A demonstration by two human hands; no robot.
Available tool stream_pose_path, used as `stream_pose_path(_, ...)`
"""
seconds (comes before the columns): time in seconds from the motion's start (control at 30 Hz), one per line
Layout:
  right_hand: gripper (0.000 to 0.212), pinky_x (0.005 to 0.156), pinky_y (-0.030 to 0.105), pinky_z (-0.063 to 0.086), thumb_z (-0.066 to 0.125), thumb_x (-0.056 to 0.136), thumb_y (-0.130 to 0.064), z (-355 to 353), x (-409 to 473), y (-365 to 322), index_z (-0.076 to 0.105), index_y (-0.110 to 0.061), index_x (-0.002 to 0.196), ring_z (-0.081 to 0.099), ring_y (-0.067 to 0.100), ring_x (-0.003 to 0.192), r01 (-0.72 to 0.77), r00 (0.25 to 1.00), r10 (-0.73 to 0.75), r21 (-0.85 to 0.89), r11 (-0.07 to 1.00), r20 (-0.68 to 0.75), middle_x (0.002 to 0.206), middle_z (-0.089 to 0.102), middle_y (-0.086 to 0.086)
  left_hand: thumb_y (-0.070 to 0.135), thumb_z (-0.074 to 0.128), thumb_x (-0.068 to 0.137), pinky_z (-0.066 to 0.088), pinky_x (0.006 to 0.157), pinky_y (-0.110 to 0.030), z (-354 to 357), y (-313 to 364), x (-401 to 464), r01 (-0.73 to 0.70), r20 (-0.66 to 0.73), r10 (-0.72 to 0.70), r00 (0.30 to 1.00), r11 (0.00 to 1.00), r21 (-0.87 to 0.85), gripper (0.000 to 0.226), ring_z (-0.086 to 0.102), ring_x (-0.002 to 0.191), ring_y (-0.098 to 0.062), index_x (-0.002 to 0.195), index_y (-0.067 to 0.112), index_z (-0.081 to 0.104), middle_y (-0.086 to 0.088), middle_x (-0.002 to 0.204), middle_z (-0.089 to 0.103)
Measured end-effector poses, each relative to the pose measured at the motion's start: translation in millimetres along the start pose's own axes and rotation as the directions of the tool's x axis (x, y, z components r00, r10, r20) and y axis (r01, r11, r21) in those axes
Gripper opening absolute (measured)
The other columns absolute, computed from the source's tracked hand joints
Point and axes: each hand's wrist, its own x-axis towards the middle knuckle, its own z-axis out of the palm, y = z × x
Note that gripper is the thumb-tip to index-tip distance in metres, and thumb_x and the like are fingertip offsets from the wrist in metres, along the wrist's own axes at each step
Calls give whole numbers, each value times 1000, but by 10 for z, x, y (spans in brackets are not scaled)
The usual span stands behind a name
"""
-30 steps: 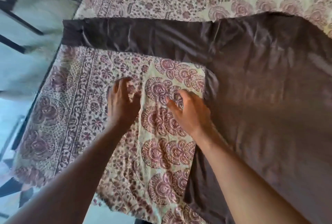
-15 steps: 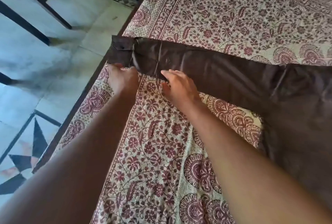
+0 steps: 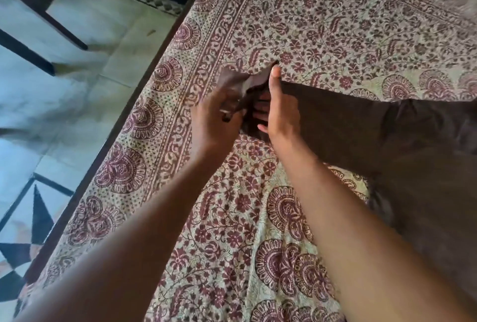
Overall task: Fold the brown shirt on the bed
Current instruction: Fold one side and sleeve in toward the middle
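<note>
The brown shirt (image 3: 402, 140) lies on the right side of the bed, its long sleeve (image 3: 335, 115) stretching left toward my hands. My left hand (image 3: 214, 117) grips the cuff end of the sleeve, which is lifted and bunched. My right hand (image 3: 278, 107) stands on edge beside it, thumb pointing up, with its fingers tucked under the sleeve fabric near the cuff. The cuff itself is blurred and partly hidden between the two hands.
A cream bedsheet (image 3: 335, 24) with a maroon floral print covers the bed. The bed's dark left edge (image 3: 124, 115) runs diagonally, with tiled floor (image 3: 64, 128) beyond it. Dark chair legs (image 3: 38, 24) stand at the upper left.
Both hands went from the bare sheet to the sleeve's near edge, then took hold of its cuff end. The sleeve end has come in from the bed's edge and is bunched.
</note>
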Motion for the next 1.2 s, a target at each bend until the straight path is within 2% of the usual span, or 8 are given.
stream_pose_path(0.07,72,74,47,65,64,74,-82,-190,37,51,75,-11,85,76,28,84,-33,997,42,124,992,-72,89,77,10,3,81,83,60,81,-19,187,15,-154,-88,106,83,991,995,50,34,67,85,11,107,26,71,15,99,73)
stream_pose_path(0.13,29,68,50,65,81,82,-39,-371,84,162,74,-11,84,77,32,83,29,991,-6,176,984,-132,88,76,12,6,80,83,60,90,-33,346,39,-275,-142,135,128,983,984,103,33,69,98,-8,113,17,71,4,112,74)
stream_pose_path(0.2,3,70,53,65,77,85,-11,-626,121,255,75,-13,85,77,30,84,62,985,-19,248,967,-174,90,77,12,14,79,83,51,103,-45,514,75,-386,-198,136,169,976,951,238,42,59,117,-21,123,16,65,-2,127,65)
stream_pose_path(0.27,10,77,55,64,74,87,-4,-955,105,321,74,-13,85,77,28,84,56,987,6,379,924,-161,88,78,10,18,76,83,41,111,-49,637,128,-428,-206,140,164,976,897,390,56,46,129,-25,135,19,56,-4,143,52)
stream_pose_path(0.53,27,78,45,62,67,95,0,-2909,-84,664,77,-20,79,75,16,78,176,977,-116,360,916,-181,78,77,-3,-2,52,81,33,120,-56,1103,319,-361,-101,191,8,982,870,483,76,34,150,-35,155,13,44,-10,165,38)
stream_pose_path(0.7,6,83,69,57,80,79,-19,-4453,-1,1025,80,-25,80,75,32,94,184,920,-115,152,971,-374,86,75,2,27,34,73,33,123,-54,2010,884,-856,-318,374,163,913,859,402,85,35,153,-31,156,19,45,-6,166,37)
stream_pose_path(0.97,34,88,47,62,87,71,-15,-6403,-6,2012,76,-12,103,74,27,92,-70,815,-26,-142,987,-579,97,76,8,29,36,81,21,124,-50,3665,1902,-1826,-448,612,144,777,809,379,82,17,160,-23,162,24,33,2,172,23)
stream_pose_path(1.2,26,80,27,47,82,84,-11,-7408,212,2275,74,-6,108,62,20,94,-97,736,-98,-247,964,-669,99,67,8,9,56,94,23,125,-49,4615,2265,-2176,-579,684,217,697,732,358,73,20,160,-25,162,25,34,-3,172,25)
